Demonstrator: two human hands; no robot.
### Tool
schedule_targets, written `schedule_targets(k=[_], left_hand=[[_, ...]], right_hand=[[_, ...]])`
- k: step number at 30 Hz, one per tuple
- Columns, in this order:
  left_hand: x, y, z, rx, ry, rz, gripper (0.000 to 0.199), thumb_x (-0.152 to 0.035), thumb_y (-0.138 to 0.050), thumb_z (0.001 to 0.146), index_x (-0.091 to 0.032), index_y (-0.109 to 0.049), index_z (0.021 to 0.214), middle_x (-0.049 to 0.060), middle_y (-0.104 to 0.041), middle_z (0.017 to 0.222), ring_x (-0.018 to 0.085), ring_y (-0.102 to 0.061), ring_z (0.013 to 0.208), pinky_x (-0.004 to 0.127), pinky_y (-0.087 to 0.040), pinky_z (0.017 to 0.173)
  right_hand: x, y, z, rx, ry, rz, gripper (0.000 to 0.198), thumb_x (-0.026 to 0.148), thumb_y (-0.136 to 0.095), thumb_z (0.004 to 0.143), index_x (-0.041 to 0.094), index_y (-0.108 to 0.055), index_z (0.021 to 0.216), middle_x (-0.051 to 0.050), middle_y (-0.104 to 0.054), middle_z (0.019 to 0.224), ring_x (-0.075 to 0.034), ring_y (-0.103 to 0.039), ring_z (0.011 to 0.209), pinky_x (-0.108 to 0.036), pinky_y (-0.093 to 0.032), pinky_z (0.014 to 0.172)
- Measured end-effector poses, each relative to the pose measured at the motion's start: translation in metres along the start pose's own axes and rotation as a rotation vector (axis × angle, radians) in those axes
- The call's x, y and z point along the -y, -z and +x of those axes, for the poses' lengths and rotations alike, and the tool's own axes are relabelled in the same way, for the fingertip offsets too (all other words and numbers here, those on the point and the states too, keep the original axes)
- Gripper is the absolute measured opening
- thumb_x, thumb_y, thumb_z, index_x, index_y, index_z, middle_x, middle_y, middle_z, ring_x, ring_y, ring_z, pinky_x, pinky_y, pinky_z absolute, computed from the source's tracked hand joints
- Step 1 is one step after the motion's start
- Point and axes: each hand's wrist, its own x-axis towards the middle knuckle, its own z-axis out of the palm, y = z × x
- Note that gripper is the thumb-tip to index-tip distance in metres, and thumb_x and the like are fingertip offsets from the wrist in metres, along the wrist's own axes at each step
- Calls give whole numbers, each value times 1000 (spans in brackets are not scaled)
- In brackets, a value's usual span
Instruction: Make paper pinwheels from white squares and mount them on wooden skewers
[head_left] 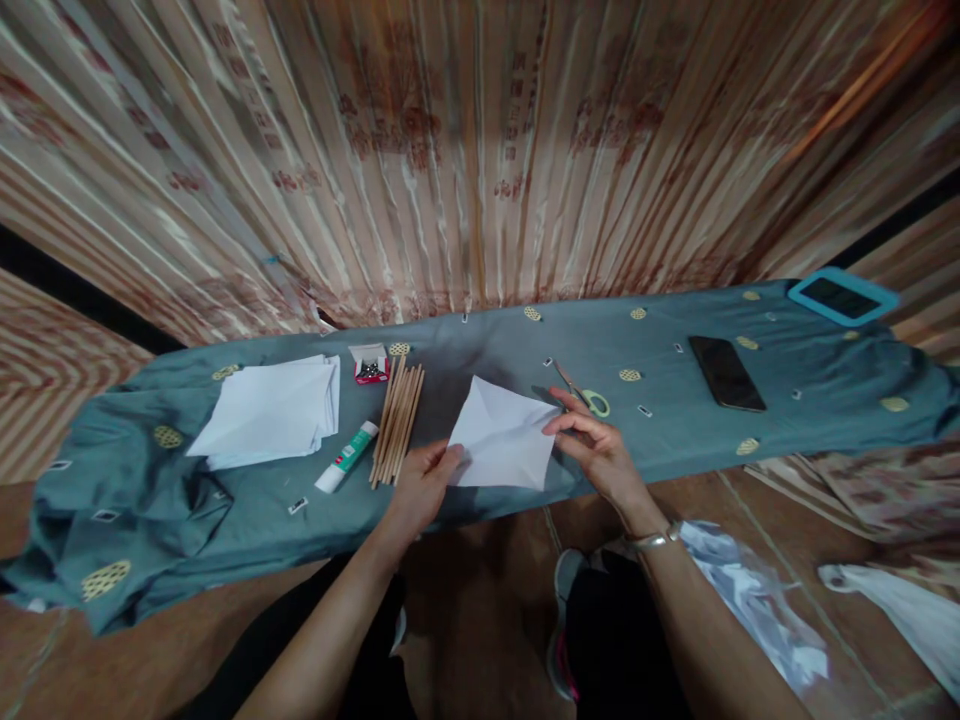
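Paper sheet (502, 440) found at the front of the surface (487, 342), between both hands. Left hand (421, 487) grip: pinching its left edge. Right hand (601, 456) grip: at the right edge, closure indeterminable. Creasing evident; no wooden sticks (397, 420) attached.

- A tall, pleated curtain of beige, brown and cream striped fabric with reddish-brown floral prints (480, 150) spans the whole background.
- A straight black bar on the left (82, 290) and a second straight black bar on the right (904, 215) slant against it.
- In front stands a long, narrow table (495, 335) draped in a teal-grey cloth with yellow oval motifs (667, 425), heavily rumpled at its left end.
- Below lies a brown tiled floor with pale joints (480, 620).
- Light is dim, darkest toward the upper right corner.
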Motion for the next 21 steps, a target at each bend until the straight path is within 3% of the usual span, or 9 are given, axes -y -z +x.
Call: schedule_targets(k=[3, 5, 8, 10, 13, 17, 21], left_hand=[[0, 3, 1, -41, -89, 138, 32, -44, -61, 72, -14, -72, 74, -2, -62, 58, 14, -53, 55, 23, -39, 51], [-4, 5, 0, -89, -150, 257, 29, -40, -60, 74, -14, -73, 75, -2, -62, 58, 14, -53, 55, 23, -39, 51], [-11, 8, 0, -158, -265, 399, 27, -36, -57, 78, -15, -73, 81, 1, -67, 66, 15, -58, 62, 24, -44, 58], [-14, 8, 1, -183, -329, 451, 26, -34, -56, 80, -15, -73, 85, 3, -70, 73, 16, -61, 66, 25, -46, 64], [-14, 7, 2, -199, -377, 483, 25, -33, -55, 82, -17, -73, 87, 4, -71, 76, 17, -63, 68, 25, -47, 66], [-13, 4, 2, -214, -394, 490, 23, -33, -56, 82, -18, -73, 85, 4, -72, 75, 17, -64, 69, 25, -48, 65], [-14, 3, 3, -215, -357, 457, 22, -33, -58, 80, -17, -73, 85, 3, -72, 73, 17, -63, 66, 25, -48, 63]], right_hand=[[-1, -1, -1, 2, -46, 42, 21, 43, -62, 79, 24, -70, 81, -5, -49, 141, -28, -40, 132, -45, -31, 107], [-2, -6, -1, -86, -98, 130, 27, 46, -65, 76, 24, -70, 90, -7, -52, 138, -29, -45, 129, -45, -35, 105], [0, -22, -1, -233, -253, 303, 52, 48, -73, 67, 24, -61, 111, -10, -58, 130, -28, -56, 117, -42, -48, 93], [5, -34, -3, -188, -378, 410, 62, 48, -75, 63, 23, -57, 117, -10, -66, 117, -27, -64, 102, -39, -53, 81], [11, -50, -6, -54, -485, 530, 56, 43, -80, 59, 18, -64, 106, -7, -74, 95, -22, -69, 79, -34, -54, 70], [8, -61, -9, -48, -448, 550, 42, 40, -83, 56, 16, -70, 89, -5, -75, 83, -18, -66, 66, -31, -53, 65], [-3, -59, -7, -73, -311, 351, 39, 43, -78, 64, 19, -68, 94, -4, -75, 87, -20, -67, 70, -33, -53, 64]])
